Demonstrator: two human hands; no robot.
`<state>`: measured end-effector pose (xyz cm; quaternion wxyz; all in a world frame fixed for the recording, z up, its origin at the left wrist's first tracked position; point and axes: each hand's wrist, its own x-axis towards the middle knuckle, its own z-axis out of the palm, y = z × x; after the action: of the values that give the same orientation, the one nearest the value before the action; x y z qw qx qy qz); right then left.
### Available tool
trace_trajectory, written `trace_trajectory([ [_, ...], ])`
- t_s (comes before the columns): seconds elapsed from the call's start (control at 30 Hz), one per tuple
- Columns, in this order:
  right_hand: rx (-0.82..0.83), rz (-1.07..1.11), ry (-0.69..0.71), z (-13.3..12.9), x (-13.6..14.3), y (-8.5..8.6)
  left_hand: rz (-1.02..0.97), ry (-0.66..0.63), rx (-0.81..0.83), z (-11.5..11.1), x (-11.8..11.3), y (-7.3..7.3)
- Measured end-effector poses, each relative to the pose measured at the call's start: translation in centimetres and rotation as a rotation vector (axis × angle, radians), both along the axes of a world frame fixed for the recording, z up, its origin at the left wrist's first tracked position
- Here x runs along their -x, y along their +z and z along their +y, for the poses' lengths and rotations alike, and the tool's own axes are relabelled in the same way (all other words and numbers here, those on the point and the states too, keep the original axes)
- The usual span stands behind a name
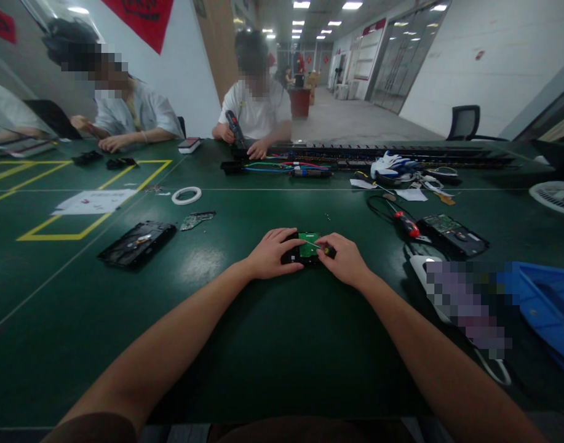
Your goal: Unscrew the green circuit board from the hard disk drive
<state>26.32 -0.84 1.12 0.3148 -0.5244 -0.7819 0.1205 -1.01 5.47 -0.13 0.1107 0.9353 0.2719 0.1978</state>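
Head view: your half-closed left hand grips the flat black-and-green device beneath, steadying it for the slim metal-shafted tool your right hand pinches.

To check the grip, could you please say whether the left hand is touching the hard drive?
Touching: the head view shows the left hand lying over the hard drive.

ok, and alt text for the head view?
Left hand holds a small black device with a green circuit board on a dark green table while the right hand holds a thin tool over the board. A red-and-black screwdriver lies to the right; across the table, a co-worker holds a drill-like tool.
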Motion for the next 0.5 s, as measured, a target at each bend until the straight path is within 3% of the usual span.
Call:
trace_trajectory([
  [0.17, 0.035, 0.159, -0.199, 0.3, -0.9, 0.2, 0.016, 0.051, 0.012, 0.1, -0.3, 0.1],
  [0.27, 0.043, 0.191, -0.214, 0.5, -1.4, 0.5, 0.014, 0.118, 0.02, 0.5, -0.7, 0.0],
  [0.5, -0.083, 0.516, -0.302, -0.2, -1.6, 2.6, 0.01, 0.118, 0.037, 0.6, -0.6, -0.1],
])
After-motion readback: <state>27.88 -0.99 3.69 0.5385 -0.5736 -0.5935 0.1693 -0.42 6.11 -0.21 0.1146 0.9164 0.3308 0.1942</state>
